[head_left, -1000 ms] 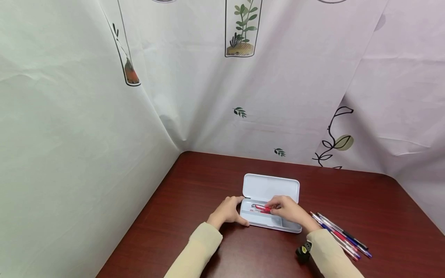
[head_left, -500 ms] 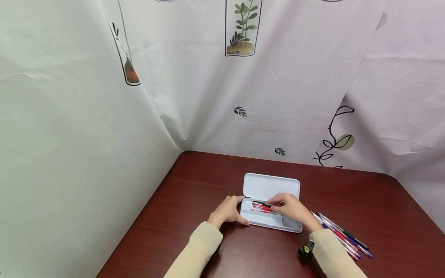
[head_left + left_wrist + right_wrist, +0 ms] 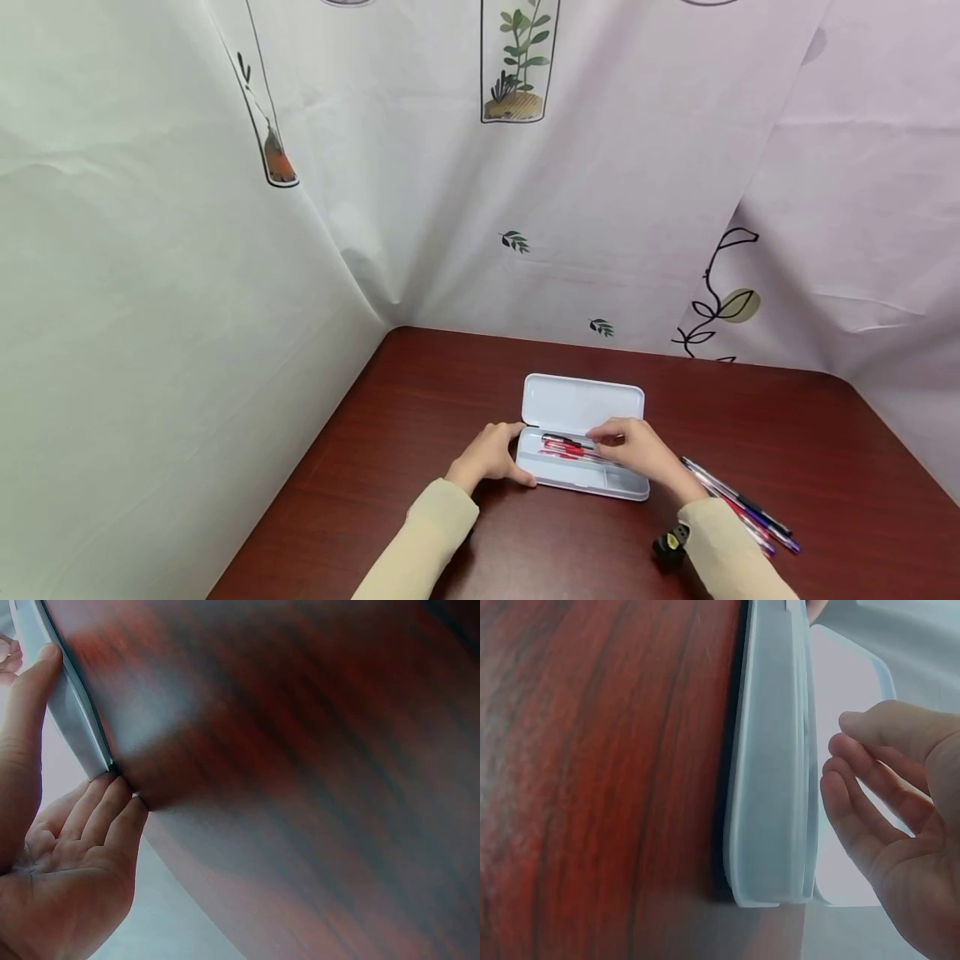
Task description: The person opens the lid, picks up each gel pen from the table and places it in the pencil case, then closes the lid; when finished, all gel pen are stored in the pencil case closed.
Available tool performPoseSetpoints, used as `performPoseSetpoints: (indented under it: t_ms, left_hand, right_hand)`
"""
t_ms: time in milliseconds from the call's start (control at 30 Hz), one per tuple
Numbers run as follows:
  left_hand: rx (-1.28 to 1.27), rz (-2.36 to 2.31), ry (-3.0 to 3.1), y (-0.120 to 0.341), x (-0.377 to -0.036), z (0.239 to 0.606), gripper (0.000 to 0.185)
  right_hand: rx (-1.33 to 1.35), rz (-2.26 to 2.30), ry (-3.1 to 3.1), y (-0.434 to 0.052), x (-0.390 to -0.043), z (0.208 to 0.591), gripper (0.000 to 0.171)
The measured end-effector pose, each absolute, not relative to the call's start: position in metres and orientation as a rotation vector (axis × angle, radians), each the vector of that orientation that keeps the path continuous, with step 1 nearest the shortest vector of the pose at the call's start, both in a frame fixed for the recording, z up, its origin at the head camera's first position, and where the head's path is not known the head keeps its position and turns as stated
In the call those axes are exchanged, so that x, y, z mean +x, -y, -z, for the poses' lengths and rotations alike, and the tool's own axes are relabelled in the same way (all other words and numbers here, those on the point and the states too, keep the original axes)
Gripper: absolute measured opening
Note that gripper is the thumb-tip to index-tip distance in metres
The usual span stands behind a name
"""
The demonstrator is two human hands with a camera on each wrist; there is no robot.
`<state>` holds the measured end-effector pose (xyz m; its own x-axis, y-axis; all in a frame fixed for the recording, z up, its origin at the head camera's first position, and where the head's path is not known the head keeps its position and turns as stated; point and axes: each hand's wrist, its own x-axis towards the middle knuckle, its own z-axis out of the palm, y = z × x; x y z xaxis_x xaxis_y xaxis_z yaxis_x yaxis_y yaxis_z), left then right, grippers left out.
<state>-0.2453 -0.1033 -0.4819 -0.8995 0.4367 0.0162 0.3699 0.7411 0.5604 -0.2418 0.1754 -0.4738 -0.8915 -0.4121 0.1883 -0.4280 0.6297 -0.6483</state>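
Left hand (image 3: 489,455): spread, gripping left end of pale oblong case (image 3: 561,473) | right hand (image 3: 632,443): fingers parted, empty, beside slim red-and-black pens (image 3: 567,449) inside

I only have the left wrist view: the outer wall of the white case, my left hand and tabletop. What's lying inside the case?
Observer: The head view shows red pens and a black one in the case, on the side nearest the open lid.

Operator: Is there a pen in the right hand?

Observer: None that I can see; in the right wrist view its fingers curve with nothing visible between them.

Operator: Any pens outside the case?

Observer: Yes, a loose bunch of pens lies on the table, to the right of the case and beside the right forearm.
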Motion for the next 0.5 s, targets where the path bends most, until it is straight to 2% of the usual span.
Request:
performPoseSetpoints:
  t_ms: [500]
  left_hand:
    - [0.654,-0.877,-2.813,0.1029,-0.2462,0.4825,0.083]
  right_hand:
    - [0.662,-1.181,2.81,-0.1833,-0.2414,0.474,0.017]
